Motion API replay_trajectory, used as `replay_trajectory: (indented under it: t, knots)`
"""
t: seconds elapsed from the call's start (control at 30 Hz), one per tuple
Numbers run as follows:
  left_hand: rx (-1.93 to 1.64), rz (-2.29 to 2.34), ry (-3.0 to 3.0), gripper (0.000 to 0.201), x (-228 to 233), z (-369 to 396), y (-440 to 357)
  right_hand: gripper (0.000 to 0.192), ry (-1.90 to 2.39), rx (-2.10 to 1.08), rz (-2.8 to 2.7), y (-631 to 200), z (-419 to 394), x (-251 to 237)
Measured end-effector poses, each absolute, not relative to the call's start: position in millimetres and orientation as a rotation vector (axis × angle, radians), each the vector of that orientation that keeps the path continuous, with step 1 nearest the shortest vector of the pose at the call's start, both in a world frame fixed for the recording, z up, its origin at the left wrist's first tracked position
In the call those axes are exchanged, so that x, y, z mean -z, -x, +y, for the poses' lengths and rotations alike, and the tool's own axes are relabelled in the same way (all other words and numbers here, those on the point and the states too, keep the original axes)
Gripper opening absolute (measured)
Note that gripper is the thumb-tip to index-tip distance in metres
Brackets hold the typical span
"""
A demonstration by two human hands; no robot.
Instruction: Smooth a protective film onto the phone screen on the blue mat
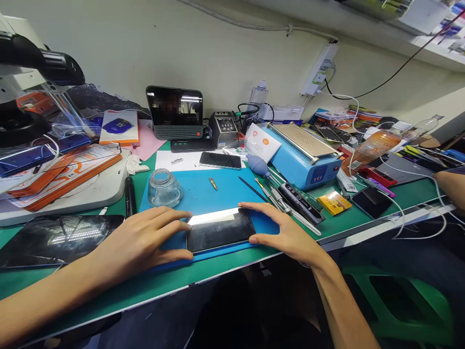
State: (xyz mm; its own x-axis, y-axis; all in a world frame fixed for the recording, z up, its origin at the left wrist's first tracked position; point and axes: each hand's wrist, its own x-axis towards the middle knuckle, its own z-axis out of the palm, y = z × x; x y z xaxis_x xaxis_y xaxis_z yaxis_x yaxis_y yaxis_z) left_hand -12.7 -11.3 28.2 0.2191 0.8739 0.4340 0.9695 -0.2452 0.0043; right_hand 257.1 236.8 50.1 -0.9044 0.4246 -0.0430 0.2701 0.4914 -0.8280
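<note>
A black phone [219, 229] lies screen-up on the blue work mat [203, 191], near the table's front edge. My left hand [143, 240] rests at its left end, thumb and index finger pinching that short edge. My right hand [282, 228] holds the right end the same way, index finger along the far corner and thumb at the near one. The screen reflects a bright strip of light along its far side.
A glass jar [164, 188], a second phone [220, 160], tweezers and tools [286, 198] sit on the mat's far side. A blue heating machine [303, 152] stands right of it, a dark tablet [54, 240] on the left, and another person's arm [450, 186] at far right.
</note>
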Motion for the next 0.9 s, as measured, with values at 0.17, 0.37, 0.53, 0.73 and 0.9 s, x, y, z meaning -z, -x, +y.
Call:
replay_trajectory:
  t: [0.17, 0.37, 0.53, 0.73, 0.9]
  knots:
    - [0.517, -1.713, 2.214, 0.040, -27.8, -11.0, 11.8, 0.067, 0.607, -1.376, -2.570, -257.5, 236.1, -51.0]
    - [0.490, -1.642, 2.190, 0.039, -29.9, -11.0, 11.6, 0.068, 0.611, -1.404, -2.553, -258.3, 237.2, -50.0]
    - [0.468, -1.657, 2.189, 0.041, -30.7, -12.2, 11.7, 0.066, 0.597, -1.394, -2.567, -258.9, 237.0, -51.2]
    - [0.461, -1.652, 2.183, 0.042, -28.7, -13.0, 11.2, 0.070, 0.574, -1.372, -2.571, -260.2, 236.0, -51.5]
    - [0.480, -1.666, 2.188, 0.039, -25.0, -13.7, 13.1, 0.068, 0.530, -1.385, -2.567, -261.2, 236.3, -49.7]
